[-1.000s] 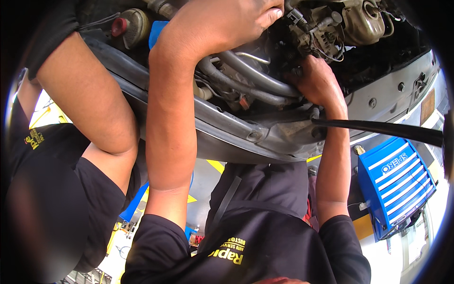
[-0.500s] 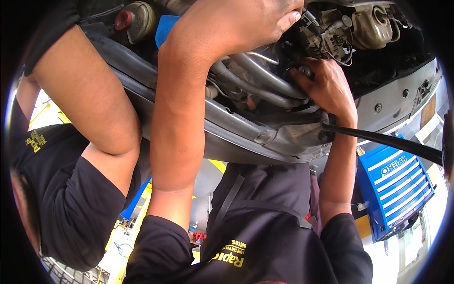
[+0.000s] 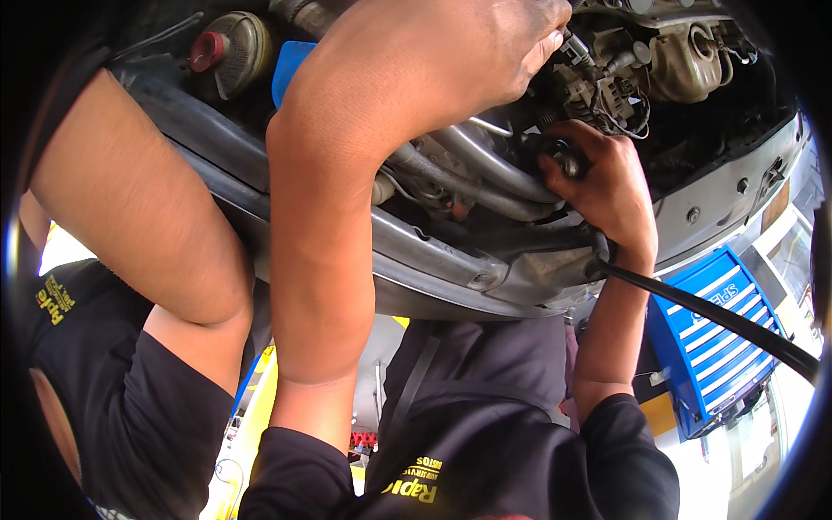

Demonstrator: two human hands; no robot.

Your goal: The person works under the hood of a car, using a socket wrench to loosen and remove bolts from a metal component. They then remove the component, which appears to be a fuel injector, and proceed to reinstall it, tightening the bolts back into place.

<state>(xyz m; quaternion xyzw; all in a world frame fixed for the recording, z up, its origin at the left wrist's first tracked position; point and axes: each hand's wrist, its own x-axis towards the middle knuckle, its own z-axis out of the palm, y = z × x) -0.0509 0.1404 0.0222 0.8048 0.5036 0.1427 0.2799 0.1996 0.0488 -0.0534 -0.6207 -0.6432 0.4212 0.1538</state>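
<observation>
My left hand (image 3: 520,52) reaches over the engine bay at the upper edge of the view, its wrist strongly bent. The thumb tip shows beside curled fingers; whatever they close on is hidden behind the hand. Lower and to the right, my right hand (image 3: 607,178) has its thumb and fingers wrapped round a dark, round part (image 3: 568,160) with a shiny end face, beside the grey pipes (image 3: 507,169). Its exact kind is unclear. Just above it are a wired engine component (image 3: 598,91) and a loop of thin cable.
A black rod (image 3: 711,303) slants across my right forearm. The car's front crossmember (image 3: 433,251) runs below my hands. A co-worker's bare arm (image 3: 139,191) reaches in at left, near a red-capped reservoir (image 3: 208,52). A blue tool cabinet (image 3: 715,338) stands at right.
The view has shifted slightly. My right hand has moved a little downward with the round part, which now shows more between thumb and fingers. My left hand keeps about the same bent pose.
</observation>
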